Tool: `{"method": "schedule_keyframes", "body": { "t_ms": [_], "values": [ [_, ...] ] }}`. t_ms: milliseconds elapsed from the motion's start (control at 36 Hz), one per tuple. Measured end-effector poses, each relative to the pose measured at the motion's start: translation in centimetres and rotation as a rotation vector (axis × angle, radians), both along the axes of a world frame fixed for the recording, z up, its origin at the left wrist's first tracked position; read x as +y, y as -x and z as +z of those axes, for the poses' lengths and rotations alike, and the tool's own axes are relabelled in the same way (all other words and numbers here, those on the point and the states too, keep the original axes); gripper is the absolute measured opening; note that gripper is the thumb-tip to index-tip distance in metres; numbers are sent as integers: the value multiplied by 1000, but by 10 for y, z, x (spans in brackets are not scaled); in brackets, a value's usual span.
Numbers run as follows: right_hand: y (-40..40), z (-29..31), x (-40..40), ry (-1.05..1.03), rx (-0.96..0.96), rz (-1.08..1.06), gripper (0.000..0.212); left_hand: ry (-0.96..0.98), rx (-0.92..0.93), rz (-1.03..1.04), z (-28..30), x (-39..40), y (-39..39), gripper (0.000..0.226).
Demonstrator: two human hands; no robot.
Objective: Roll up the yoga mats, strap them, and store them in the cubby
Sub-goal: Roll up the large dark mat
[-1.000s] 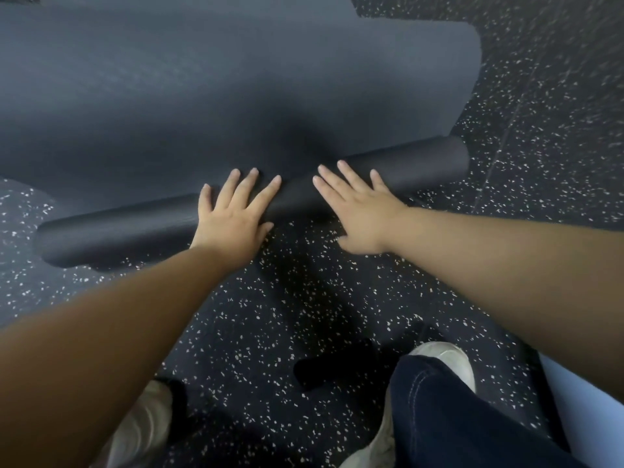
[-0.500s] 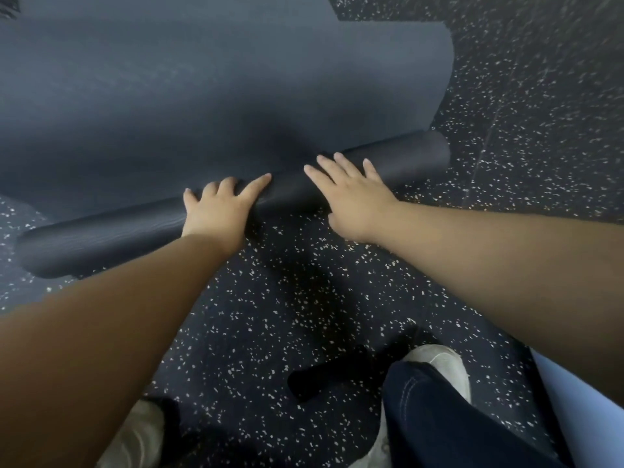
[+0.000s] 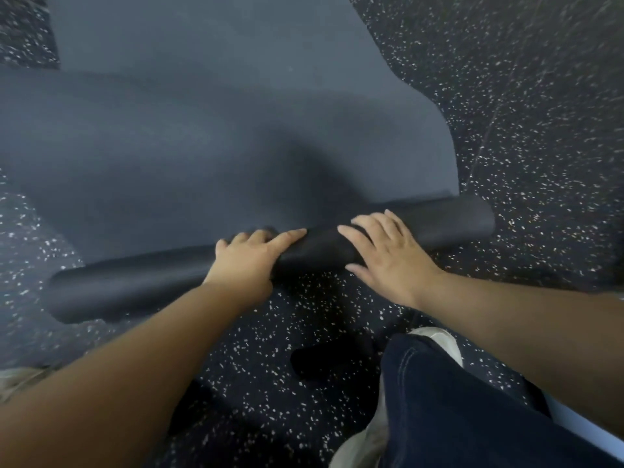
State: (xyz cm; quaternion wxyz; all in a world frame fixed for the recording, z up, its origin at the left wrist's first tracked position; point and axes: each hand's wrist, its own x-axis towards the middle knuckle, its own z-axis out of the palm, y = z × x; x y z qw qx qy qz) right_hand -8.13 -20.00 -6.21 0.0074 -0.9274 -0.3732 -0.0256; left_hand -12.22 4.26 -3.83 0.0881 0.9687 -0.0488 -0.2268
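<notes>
A dark grey yoga mat point(image 3: 209, 136) lies partly unrolled on the speckled floor, stretching away from me. Its near end is wound into a roll point(image 3: 135, 282) that runs from lower left to upper right. My left hand point(image 3: 250, 258) lies over the middle of the roll, its fingers bent over the top. My right hand point(image 3: 388, 255) presses on the roll just to the right, fingers spread and fairly straight. A second mat point(image 3: 189, 32) of the same colour shows beyond the first one.
Black rubber floor point(image 3: 523, 113) with white flecks surrounds the mats. My knee in dark jeans point(image 3: 439, 400) and pale shoes point(image 3: 435, 336) are at the bottom. A black object point(image 3: 324, 363) lies on the floor near my knee. A pale blue surface point(image 3: 580, 427) is at the lower right.
Both hands have pushed the roll away from me and it has grown thicker. My left fingers went from spread flat to bent over the roll's top.
</notes>
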Motion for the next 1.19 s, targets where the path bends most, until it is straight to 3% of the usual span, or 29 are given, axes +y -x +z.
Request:
{"method": "schedule_keyframes", "body": {
  "t_ms": [194, 361, 611, 861, 1000, 1139, 1194],
  "values": [
    [17, 6, -7, 25, 17, 21, 62, 165, 185, 10, 4, 1, 10, 82],
    [36, 10, -5, 45, 79, -14, 57, 229, 228, 14, 8, 3, 23, 79],
    [53, 7, 1, 26, 118, -125, 67, 130, 133, -153, 28, 14, 22, 79],
    [78, -10, 32, 22, 114, -90, 79, 92, 342, -106, 26, 41, 49, 83],
    [72, -10, 33, 62, 136, -87, 70, 40, 315, -62, 17, 36, 55, 88],
    [55, 4, 43, 132, 244, -85, 85, 25, 161, -24, 5, 35, 58, 80],
    [44, 11, 47, 154, 281, -71, 88, 6, 56, -15, 1, 33, 63, 92]
  ]
}}
